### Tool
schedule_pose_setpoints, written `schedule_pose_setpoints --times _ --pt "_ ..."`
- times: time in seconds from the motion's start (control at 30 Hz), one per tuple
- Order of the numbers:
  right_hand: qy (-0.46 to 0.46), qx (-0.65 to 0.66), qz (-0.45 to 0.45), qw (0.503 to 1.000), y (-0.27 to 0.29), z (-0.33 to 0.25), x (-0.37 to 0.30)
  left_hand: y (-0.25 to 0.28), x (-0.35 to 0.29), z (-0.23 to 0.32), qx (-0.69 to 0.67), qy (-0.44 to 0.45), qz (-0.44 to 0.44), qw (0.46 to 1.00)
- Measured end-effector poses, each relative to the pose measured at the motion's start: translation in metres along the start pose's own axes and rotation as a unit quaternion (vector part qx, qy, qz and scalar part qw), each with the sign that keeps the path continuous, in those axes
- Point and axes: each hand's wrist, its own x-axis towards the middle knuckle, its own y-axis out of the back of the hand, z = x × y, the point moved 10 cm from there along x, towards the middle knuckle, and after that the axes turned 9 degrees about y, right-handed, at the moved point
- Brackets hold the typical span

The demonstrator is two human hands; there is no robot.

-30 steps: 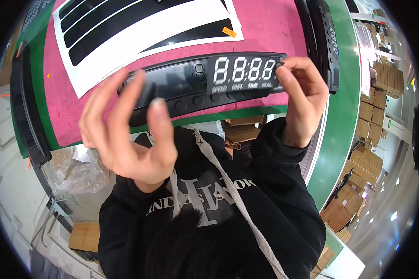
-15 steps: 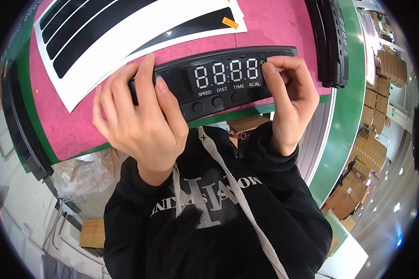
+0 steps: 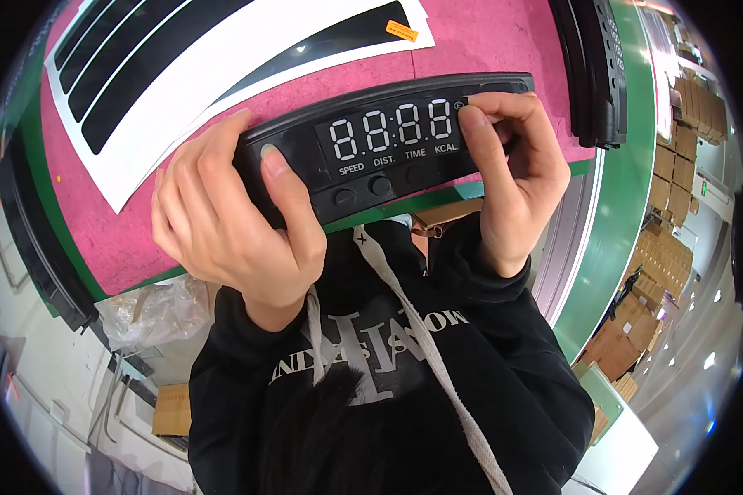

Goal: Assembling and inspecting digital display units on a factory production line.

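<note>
With their fingers, the left hand point(image 3: 235, 219) and right hand point(image 3: 516, 177) hold both ends of a black panel point(image 3: 305, 161).

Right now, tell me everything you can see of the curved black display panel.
The curved black display panel looks like plastic, showing four white segmented digits, white lettering beneath, and three round buttons in view. It faces up, arched edge away from you, over the near edge of the pink surface. The left-hand grip holds its left end, thumb on top; the right-hand grip has thumb and forefinger beside the digits; what they pinch is unclear.
</note>
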Motion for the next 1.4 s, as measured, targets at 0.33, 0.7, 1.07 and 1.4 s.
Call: schedule_pose_setpoints --times 0.33,0.7,1.07,1.4 --pt "-0.004 0.002 0.001 1.000 0.003 0.000 0.000 0.002 0.002 0.000 -0.026 0.012 -0.006 1.000" --pt "0.015 0.015 0.011 1.000 0.001 -0.003 -0.002 0.001 0.001 -0.003 -0.017 0.013 0.005 1.000" --pt "0.067 -0.044 -0.031 0.996 -0.001 -0.011 -0.002 0.000 -0.001 -0.005 -0.025 0.014 0.002 1.000" --pt "0.084 -0.050 -0.048 0.994 -0.003 -0.013 -0.002 0.001 0.000 -0.005 -0.033 0.015 0.008 0.999"
